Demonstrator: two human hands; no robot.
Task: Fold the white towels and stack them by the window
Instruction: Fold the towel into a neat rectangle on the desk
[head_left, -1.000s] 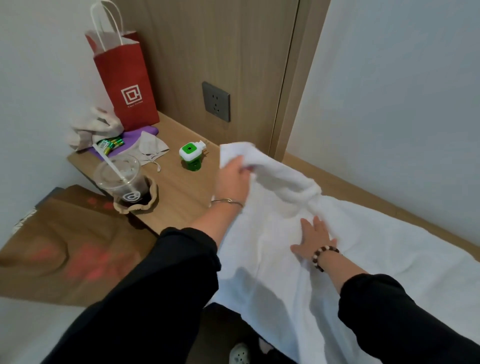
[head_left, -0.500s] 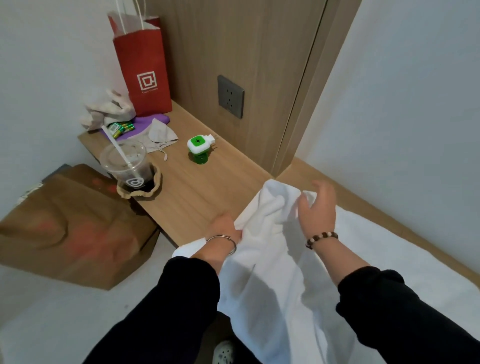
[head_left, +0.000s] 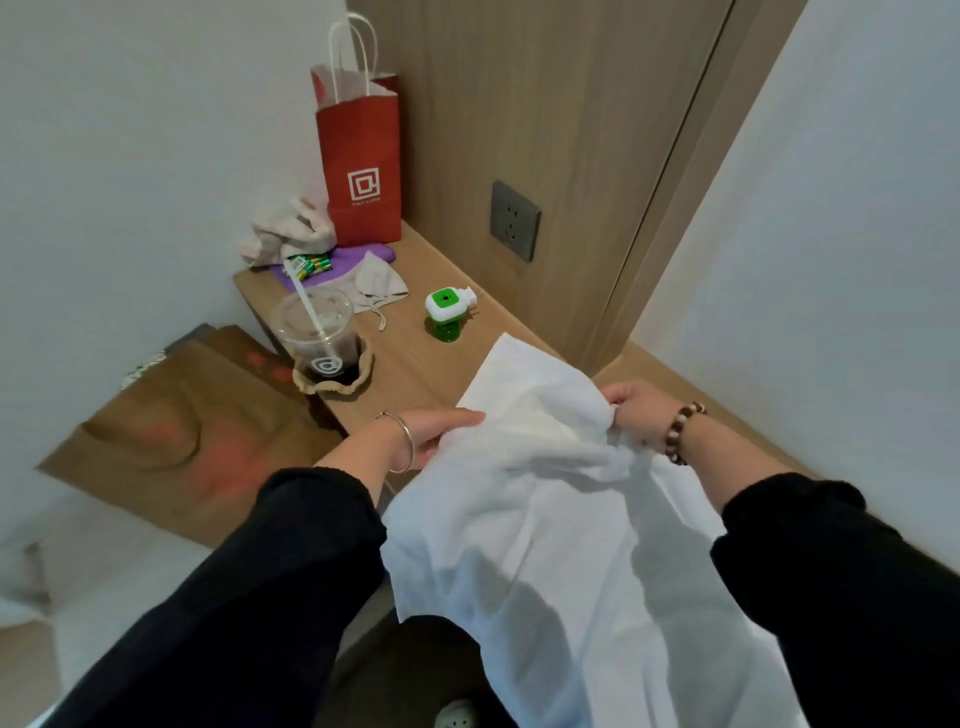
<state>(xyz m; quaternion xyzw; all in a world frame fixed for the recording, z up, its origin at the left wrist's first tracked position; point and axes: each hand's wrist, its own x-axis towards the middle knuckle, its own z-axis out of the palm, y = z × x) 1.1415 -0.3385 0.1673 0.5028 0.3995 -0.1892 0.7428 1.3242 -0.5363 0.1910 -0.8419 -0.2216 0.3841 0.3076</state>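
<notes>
A white towel (head_left: 545, 519) is held up over the near edge of a wooden ledge (head_left: 415, 371), its lower part hanging. A red paper bag (head_left: 361, 171) is stood at the ledge's far end. The towel's top is gripped by the left hand (head_left: 441, 431) (thumb on top) and bunched in the right hand (head_left: 636, 415), the hands apart.
</notes>
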